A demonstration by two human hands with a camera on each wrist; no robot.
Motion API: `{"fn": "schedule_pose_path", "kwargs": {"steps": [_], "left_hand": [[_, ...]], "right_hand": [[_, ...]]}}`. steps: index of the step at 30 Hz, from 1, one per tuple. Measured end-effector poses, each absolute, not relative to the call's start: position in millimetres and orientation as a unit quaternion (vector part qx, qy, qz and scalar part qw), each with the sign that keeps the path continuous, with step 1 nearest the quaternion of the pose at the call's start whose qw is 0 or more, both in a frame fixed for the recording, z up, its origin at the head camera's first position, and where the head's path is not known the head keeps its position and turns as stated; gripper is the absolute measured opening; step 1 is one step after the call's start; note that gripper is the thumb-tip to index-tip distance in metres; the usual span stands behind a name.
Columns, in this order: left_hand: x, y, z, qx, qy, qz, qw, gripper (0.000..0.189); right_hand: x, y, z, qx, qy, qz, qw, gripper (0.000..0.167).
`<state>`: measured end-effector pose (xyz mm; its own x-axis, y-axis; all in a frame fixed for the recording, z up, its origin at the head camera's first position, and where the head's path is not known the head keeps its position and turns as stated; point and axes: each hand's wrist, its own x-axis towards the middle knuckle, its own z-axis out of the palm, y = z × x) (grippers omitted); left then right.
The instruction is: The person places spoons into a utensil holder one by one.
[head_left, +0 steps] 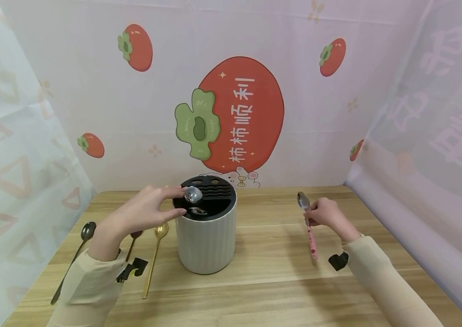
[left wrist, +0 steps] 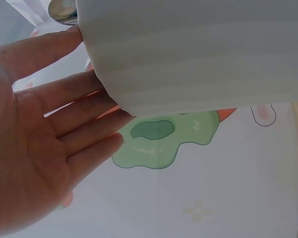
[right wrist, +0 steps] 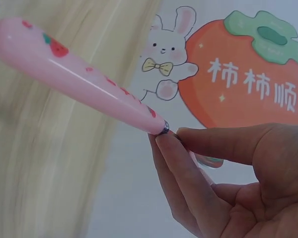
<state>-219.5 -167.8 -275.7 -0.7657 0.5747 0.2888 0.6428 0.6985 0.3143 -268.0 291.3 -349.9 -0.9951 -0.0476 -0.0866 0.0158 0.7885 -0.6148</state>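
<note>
A white ribbed utensil holder point(head_left: 206, 247) with a black slotted top stands mid-table. Around its left rim is my left hand point(head_left: 149, 209), fingers fairly straight and thumb apart from them. Beside the fingertips, a shiny silver spoon point(head_left: 193, 194) shows its bowl above the holder's opening; its lower part is hidden. In the left wrist view the palm point(left wrist: 35, 148) faces the holder's wall point(left wrist: 188, 59). To the right, my right hand point(head_left: 325, 212) pinches a spoon with a pink strawberry-patterned handle point(right wrist: 84, 84) near its metal neck, bowl up and handle slanting down.
On the table's left side lie a black spoon point(head_left: 87, 231), a dark purplish spoon point(head_left: 136, 235) partly behind the left wrist, and a gold spoon point(head_left: 160, 231). A fabric backdrop point(head_left: 165, 45) printed with persimmons rises behind the wooden table point(head_left: 263, 290) and along both sides.
</note>
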Motion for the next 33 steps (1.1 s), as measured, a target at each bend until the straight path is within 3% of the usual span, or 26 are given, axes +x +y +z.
{"fn": "schedule_pose_path", "kwargs": {"steps": [33], "left_hand": [[-217, -167, -272, -0.325, -0.922, -0.198, 0.073, 0.047]], "right_hand": [[-256, 237, -302, -0.071, 0.938, -0.336, -0.042, 0.017]]}}
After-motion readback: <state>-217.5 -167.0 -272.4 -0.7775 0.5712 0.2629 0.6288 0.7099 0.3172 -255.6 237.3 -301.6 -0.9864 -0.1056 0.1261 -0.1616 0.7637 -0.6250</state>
